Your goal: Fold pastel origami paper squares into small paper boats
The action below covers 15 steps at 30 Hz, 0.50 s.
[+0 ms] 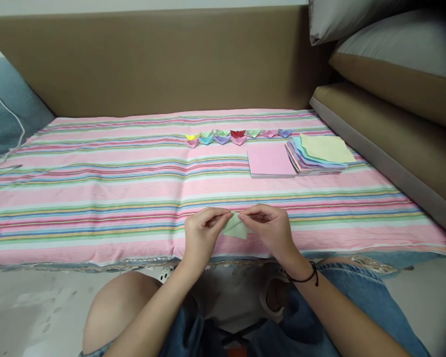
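Note:
A small folded piece of pale green paper (236, 228) hangs between my two hands, over the front edge of the striped cloth. My left hand (205, 229) pinches its upper left corner between thumb and fingertips. On the other side, my right hand (270, 225) grips the upper right part in the same way and wears a dark cord at the wrist. A crease runs across the paper's face. The fingertips hide its top corners.
Several folded paper boats (222, 139) stand in two rows farther back on the striped cloth (134, 191). Right of them lie a stack of pink paper squares (270, 161) and a fanned pile of coloured sheets (325, 149). Sofa cushions (394, 129) rise at the right.

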Tool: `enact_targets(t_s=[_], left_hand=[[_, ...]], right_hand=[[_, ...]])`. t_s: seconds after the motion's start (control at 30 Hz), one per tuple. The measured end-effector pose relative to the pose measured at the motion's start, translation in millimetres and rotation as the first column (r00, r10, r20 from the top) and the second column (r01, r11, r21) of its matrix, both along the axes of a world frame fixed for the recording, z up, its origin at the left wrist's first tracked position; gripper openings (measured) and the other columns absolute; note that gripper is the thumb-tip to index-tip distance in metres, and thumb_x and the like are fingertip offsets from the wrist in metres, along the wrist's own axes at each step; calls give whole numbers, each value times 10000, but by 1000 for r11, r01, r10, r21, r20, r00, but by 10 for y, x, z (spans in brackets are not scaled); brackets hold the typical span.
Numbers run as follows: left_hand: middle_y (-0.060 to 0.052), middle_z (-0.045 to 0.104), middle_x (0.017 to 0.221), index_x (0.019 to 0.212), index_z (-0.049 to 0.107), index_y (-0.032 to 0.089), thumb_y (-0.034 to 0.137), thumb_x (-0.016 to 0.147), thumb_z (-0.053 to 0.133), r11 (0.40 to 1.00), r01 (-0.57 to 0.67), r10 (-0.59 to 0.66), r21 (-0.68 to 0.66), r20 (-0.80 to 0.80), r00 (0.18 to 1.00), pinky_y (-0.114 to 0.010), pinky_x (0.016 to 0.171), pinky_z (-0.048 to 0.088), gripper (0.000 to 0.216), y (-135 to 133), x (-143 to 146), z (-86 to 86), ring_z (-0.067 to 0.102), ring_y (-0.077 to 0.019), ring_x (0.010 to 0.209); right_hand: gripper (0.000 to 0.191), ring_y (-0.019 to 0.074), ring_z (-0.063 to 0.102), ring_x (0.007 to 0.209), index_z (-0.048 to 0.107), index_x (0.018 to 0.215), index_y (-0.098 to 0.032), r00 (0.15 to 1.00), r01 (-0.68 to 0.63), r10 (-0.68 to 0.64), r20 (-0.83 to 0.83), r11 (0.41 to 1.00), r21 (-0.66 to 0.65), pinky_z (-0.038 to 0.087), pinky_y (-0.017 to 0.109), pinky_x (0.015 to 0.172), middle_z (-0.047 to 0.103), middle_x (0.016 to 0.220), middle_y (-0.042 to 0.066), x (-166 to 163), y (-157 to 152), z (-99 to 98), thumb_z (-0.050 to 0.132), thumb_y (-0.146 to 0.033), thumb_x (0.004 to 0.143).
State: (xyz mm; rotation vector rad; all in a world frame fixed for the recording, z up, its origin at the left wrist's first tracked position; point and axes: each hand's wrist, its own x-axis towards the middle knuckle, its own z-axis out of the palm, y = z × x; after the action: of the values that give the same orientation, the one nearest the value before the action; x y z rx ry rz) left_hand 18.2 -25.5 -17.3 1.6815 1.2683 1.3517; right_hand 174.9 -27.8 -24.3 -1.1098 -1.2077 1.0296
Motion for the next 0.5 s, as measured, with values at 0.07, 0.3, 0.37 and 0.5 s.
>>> enact_targets(t_s=[0.07, 0.3, 0.37, 0.5], left_hand=[[-17, 702, 713, 761, 704, 191, 251, 767, 672, 1000, 0, 0, 5, -22, 1000, -228, 578, 500, 68, -2, 6, 5, 633, -146, 640], [-30, 694, 738, 770, 687, 185, 299, 772, 664, 996, 58, -55, -65, 42, 998, -239, 586, 515, 117, 15, 8, -8, 643, -164, 670], [-33, 698, 768, 822, 689, 188, 290, 776, 662, 995, 79, -76, -67, 48, 996, -238, 600, 521, 116, 21, 1, 0, 650, -165, 691], [-35, 694, 823, 869, 695, 207, 232, 793, 645, 991, 129, -125, 41, -83, 989, -230, 610, 493, 94, 42, -32, 46, 640, -161, 749]], right_hand=[[89, 161, 626, 572, 686, 663, -185, 1000, 6, -6, 8, 1000, 1, 516, 264, 515, 690, 634, 27, -6, -3, 5, 724, -266, 665], [108, 162, 625, 569, 676, 644, -188, 999, 6, -6, 37, 1000, 9, 519, 270, 517, 685, 627, 24, 11, -4, 21, 730, -280, 661], [103, 161, 622, 564, 676, 651, -189, 999, -9, 8, 37, 1000, 11, 513, 268, 508, 683, 625, 22, 25, -2, 21, 729, -276, 665], [72, 159, 619, 568, 689, 694, -191, 998, -43, 41, 50, 999, 32, 497, 266, 501, 680, 639, 23, 49, 4, 18, 713, -258, 695]])
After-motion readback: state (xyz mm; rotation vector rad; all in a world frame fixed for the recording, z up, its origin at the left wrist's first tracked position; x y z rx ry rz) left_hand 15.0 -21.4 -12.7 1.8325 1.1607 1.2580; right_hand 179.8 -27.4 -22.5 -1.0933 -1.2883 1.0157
